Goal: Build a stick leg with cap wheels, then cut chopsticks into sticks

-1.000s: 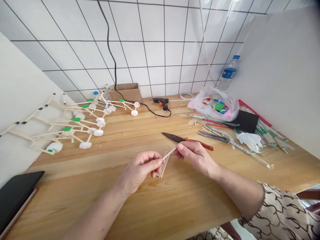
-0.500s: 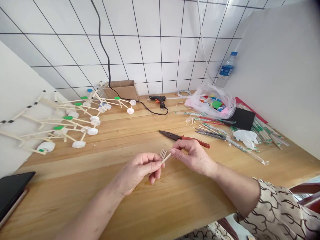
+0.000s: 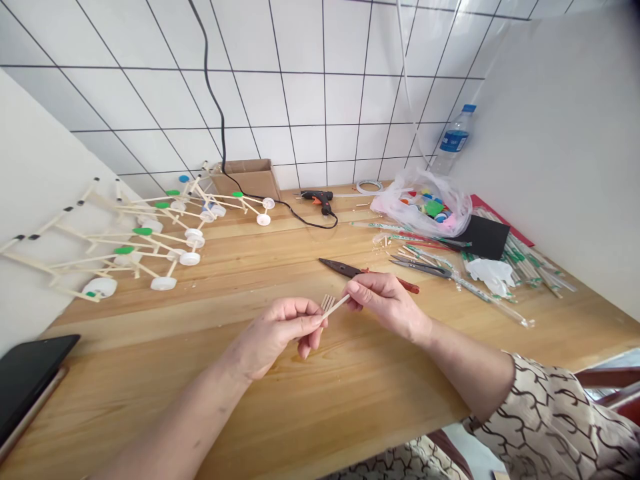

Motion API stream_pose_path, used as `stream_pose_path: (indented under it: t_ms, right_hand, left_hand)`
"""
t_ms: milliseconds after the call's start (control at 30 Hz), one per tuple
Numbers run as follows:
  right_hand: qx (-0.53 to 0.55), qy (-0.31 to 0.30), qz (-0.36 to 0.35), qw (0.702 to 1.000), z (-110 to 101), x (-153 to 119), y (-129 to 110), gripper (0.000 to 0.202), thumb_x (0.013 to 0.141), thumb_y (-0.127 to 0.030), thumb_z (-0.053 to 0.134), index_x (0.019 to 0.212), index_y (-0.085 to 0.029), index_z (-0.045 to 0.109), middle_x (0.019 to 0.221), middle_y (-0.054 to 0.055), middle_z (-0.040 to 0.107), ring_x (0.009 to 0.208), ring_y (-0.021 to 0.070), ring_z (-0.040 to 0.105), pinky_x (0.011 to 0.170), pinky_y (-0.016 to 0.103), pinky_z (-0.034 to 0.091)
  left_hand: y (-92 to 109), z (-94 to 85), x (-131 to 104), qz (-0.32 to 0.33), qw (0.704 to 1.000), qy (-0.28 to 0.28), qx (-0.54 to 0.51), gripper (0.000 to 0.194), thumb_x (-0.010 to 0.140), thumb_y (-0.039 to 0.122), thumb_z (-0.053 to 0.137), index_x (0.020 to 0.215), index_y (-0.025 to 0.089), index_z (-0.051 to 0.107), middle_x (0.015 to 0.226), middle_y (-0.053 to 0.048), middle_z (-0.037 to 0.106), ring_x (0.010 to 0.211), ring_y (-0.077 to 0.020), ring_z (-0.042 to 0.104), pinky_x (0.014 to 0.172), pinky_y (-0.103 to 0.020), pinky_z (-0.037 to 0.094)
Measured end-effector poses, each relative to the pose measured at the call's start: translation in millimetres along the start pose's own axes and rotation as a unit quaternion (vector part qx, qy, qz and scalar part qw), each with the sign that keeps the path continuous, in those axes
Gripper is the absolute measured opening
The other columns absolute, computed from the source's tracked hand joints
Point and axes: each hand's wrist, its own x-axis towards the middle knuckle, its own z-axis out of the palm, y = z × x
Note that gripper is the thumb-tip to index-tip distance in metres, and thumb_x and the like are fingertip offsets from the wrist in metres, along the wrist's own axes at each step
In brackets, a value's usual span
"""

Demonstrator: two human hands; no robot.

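Several short pale wooden sticks [image 3: 328,302] poke out of my left hand [image 3: 285,331], which is closed on them between thumb and fingers. One stick [image 3: 336,307] slants up from the left thumb tip to my right hand [image 3: 387,305], whose thumb and forefinger pinch its upper end. Both hands are raised over the wooden table [image 3: 280,427]. Just behind the right hand lie red-handled pliers [image 3: 345,269], their handles partly covered by it. Grey scissors [image 3: 423,267] rest farther right.
At the left stand several wooden-stick models with white wheels [image 3: 163,283]. A glue gun [image 3: 320,198], a cardboard box [image 3: 247,179] and a plastic bag of coloured caps [image 3: 425,203] are along the back. Wrapped sticks [image 3: 533,263] lie right; a black phone [image 3: 35,367] lies left.
My right hand has shifted slightly right and up, away from the left fingertips, so more of the slanting stick shows between the hands. The view has shifted slightly.
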Motion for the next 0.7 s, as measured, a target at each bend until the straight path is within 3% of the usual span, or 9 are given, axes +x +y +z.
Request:
stream_pose_path:
  t_ms: [367, 700]
  right_hand:
    - [-0.037, 0.003, -0.009, 0.999, 4.4, -0.5, -5.1, 0.019, 0.079, -0.029, 0.056, 0.076, -0.012, 0.062, 0.068, 0.002, 0.060, 0.065, 0.0132, 0.054, 0.064, 0.025, 0.042]
    - [-0.026, 0.006, -0.003, 1.000, 6.9, 1.4, -2.3, 0.016, 0.077, -0.027, 0.057, 0.073, -0.013, 0.063, 0.067, 0.002, 0.062, 0.064, 0.0130, 0.055, 0.063, 0.025, 0.044]
  left_hand:
    - [5.5, 2.6, -2.8, 0.012, 1.000, 0.008, 0.014, 0.020, 0.072, 0.031, 0.062, 0.065, 0.012, 0.059, 0.048, 0.001, 0.054, 0.046, -0.0076, 0.045, 0.041, -0.017, 0.035]
    - [3.3, 0.3, 0.3, 0.001, 0.999, 0.000, 0.043, 0.019, 0.074, 0.030, 0.059, 0.067, 0.013, 0.057, 0.051, 0.001, 0.054, 0.050, -0.0094, 0.047, 0.044, -0.019, 0.037]
